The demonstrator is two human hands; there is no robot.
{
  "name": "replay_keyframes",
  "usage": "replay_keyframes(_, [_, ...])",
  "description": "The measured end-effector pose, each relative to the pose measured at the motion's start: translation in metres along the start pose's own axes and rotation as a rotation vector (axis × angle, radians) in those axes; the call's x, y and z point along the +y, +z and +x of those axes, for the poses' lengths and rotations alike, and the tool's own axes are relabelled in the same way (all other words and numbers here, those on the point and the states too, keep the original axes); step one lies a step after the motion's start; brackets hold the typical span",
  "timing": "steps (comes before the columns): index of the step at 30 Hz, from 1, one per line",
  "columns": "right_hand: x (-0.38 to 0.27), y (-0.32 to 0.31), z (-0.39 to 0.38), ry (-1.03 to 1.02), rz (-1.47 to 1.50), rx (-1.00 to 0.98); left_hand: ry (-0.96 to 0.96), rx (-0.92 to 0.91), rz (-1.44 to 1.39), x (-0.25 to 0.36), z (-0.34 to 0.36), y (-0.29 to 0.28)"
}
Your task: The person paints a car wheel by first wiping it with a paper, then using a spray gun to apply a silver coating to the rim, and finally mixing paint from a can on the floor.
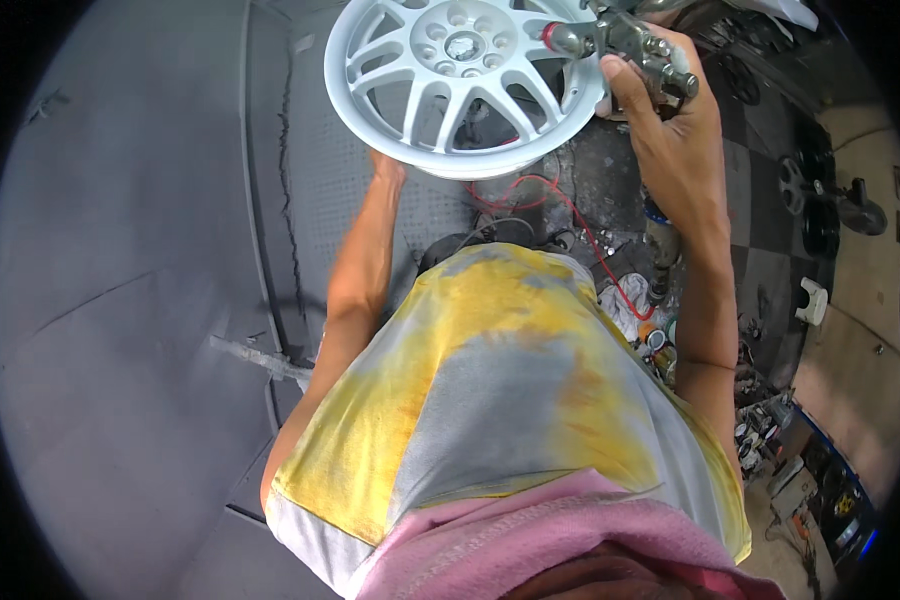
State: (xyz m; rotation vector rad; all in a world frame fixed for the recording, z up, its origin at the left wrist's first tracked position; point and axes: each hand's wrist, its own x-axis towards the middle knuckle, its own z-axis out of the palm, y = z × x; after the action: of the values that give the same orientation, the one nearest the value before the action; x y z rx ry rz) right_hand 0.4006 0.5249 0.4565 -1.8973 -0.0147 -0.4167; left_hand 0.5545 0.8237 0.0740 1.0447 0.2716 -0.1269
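A pale silver-white alloy wheel (462,68) with paired spokes is at the top centre, its face toward me and its upper edge cut off. My left hand (388,166) meets the wheel's lower left edge from behind; only the wrist and a bit of the hand show, and the fingers are hidden. In my right hand (675,135) is a metal spray gun (625,42), gripped with the thumb on its near side. The gun's red-ringed nozzle end lies over the wheel's right spokes. Whether it touches them I cannot tell.
A thin red hose (582,218) curves below the wheel toward my right forearm. White crumpled cloth (625,298) and small cans (655,340) lie beside my right side. A grey panelled wall (130,250) fills the left. Dark wheels (818,215) and tools crowd the right.
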Motion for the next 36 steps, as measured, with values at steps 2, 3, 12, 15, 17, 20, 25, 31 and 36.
replay_keyframes(2, [0.0, 0.009, -0.001, -0.004, 0.107, -0.057, -0.007, 0.094, 0.1, -0.028, -0.018, -0.023])
replay_keyframes(3, [0.002, 0.01, -0.003, 0.033, 0.081, -0.039, -0.058, 0.119, 0.12, -0.039, -0.033, -0.028])
replay_keyframes(12, [0.007, 0.038, 0.004, 0.123, 0.034, 0.026, -0.721, -0.336, 0.441, -0.035, -0.137, 0.014])
replay_keyframes(15, [-0.007, 0.036, 0.009, 0.037, -0.133, 0.078, -0.749, -0.381, 0.532, -0.037, -0.124, 0.003])
replay_keyframes(17, [-0.007, 0.035, 0.009, 0.043, -0.164, 0.093, -0.746, -0.342, 0.53, -0.035, -0.118, -0.01])
replay_keyframes(20, [0.008, 0.031, 0.001, 0.114, -0.052, 0.084, -0.738, -0.239, 0.478, -0.023, -0.11, -0.021])
replay_keyframes(25, [0.001, 0.04, -0.004, 0.098, 0.141, 0.01, -0.729, -0.156, 0.371, -0.026, -0.108, -0.042])
replay_keyframes(31, [0.008, 0.043, 0.001, 0.085, 0.016, 0.069, -0.723, -0.17, 0.37, -0.018, -0.116, -0.032])
replay_keyframes(36, [-0.005, 0.037, -0.006, 0.096, -0.048, 0.064, -0.646, -0.04, 0.316, -0.012, -0.106, -0.048])
